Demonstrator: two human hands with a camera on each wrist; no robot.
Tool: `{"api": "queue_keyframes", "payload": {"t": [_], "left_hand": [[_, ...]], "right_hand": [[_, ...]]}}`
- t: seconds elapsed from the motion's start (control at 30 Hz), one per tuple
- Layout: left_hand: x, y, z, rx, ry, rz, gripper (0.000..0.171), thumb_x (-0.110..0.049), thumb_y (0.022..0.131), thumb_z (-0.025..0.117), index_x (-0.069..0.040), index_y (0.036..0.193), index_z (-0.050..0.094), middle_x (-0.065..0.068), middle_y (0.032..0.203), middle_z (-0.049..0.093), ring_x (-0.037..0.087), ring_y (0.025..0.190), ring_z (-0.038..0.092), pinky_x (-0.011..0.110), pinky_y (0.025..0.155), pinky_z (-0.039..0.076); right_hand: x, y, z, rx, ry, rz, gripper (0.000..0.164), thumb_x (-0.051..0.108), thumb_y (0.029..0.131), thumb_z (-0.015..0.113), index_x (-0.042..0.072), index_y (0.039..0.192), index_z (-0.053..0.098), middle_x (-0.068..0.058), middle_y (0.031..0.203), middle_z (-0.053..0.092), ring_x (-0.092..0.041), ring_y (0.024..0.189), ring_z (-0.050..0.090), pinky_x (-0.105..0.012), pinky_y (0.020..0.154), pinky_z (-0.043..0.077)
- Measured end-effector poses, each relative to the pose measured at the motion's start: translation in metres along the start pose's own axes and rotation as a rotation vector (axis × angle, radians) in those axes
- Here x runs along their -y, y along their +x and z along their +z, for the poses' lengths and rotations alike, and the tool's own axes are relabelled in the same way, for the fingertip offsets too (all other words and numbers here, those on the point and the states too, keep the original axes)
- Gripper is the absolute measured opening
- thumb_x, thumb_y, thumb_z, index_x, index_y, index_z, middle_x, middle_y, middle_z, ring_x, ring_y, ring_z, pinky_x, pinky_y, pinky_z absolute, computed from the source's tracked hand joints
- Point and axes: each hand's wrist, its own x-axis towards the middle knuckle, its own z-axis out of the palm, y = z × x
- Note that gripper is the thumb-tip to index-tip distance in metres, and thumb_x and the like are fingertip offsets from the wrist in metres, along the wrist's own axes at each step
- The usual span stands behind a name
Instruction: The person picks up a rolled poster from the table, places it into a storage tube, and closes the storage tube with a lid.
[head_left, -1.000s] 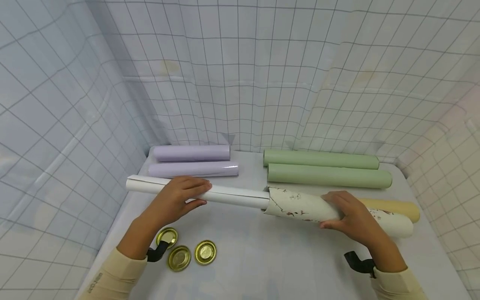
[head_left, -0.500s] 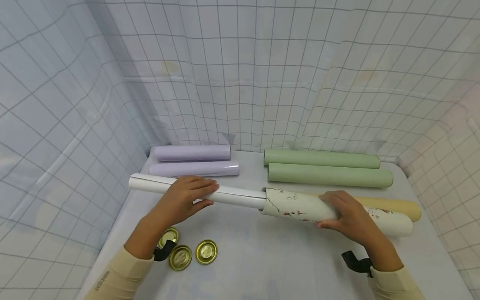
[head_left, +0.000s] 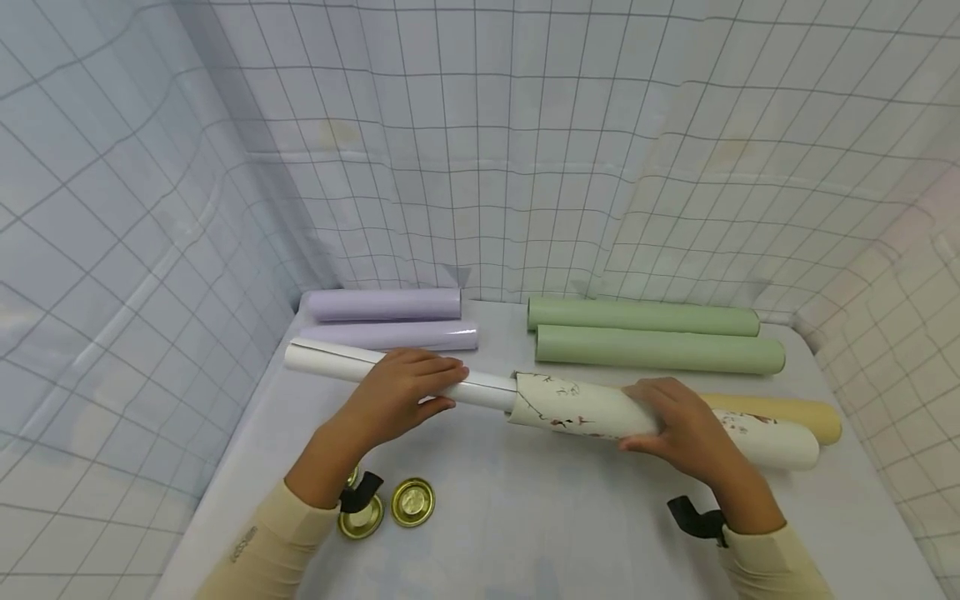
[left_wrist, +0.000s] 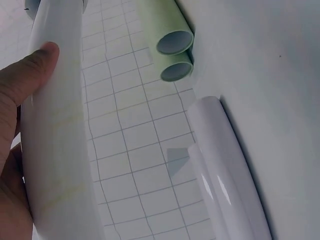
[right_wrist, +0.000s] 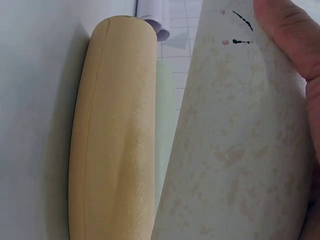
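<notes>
Over the bench, the left grip wraps round a white paper roll whose right end sits inside the blossom-patterned roll clasped by the right grip, nearer than the green rolls; both look light and dentable, best held gently around mid-length.
</notes>
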Motion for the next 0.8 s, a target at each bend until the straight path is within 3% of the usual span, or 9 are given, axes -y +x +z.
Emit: {"api": "queue_keyframes", "payload": {"t": [0.33, 0.6, 0.8], "left_hand": [[-0.008, 0.01, 0.013, 0.048, -0.024, -0.014, 0.046, -0.024, 0.08, 0.085, -0.015, 0.123, 0.071, -0.001, 0.119, 0.07, 0.021, 0.11, 0.064, 0.043, 0.094, 0.05], [-0.014, 0.015, 0.016, 0.083, -0.033, -0.025, 0.048, -0.027, 0.08, 0.085, -0.015, 0.124, 0.07, -0.002, 0.12, 0.069, 0.02, 0.11, 0.064, 0.042, 0.093, 0.05], [-0.011, 0.008, 0.017, 0.091, -0.039, -0.014, 0.051, -0.033, 0.079, 0.084, -0.012, 0.123, 0.07, 0.0, 0.119, 0.068, 0.021, 0.11, 0.063, 0.041, 0.092, 0.05]], "right_hand": [[0.005, 0.003, 0.005, 0.028, -0.004, 0.02, 0.077, 0.046, 0.058, 0.091, 0.004, 0.119, 0.068, -0.008, 0.114, 0.068, -0.028, 0.106, 0.062, -0.047, 0.086, 0.053], [0.004, 0.003, 0.008, 0.037, -0.02, 0.015, 0.077, 0.048, 0.06, 0.09, 0.005, 0.119, 0.068, -0.008, 0.114, 0.067, -0.028, 0.106, 0.062, -0.047, 0.086, 0.053], [0.005, 0.002, 0.009, 0.057, -0.032, 0.012, 0.076, 0.053, 0.063, 0.087, 0.006, 0.119, 0.068, -0.007, 0.113, 0.067, -0.027, 0.105, 0.063, -0.047, 0.085, 0.053]]}}
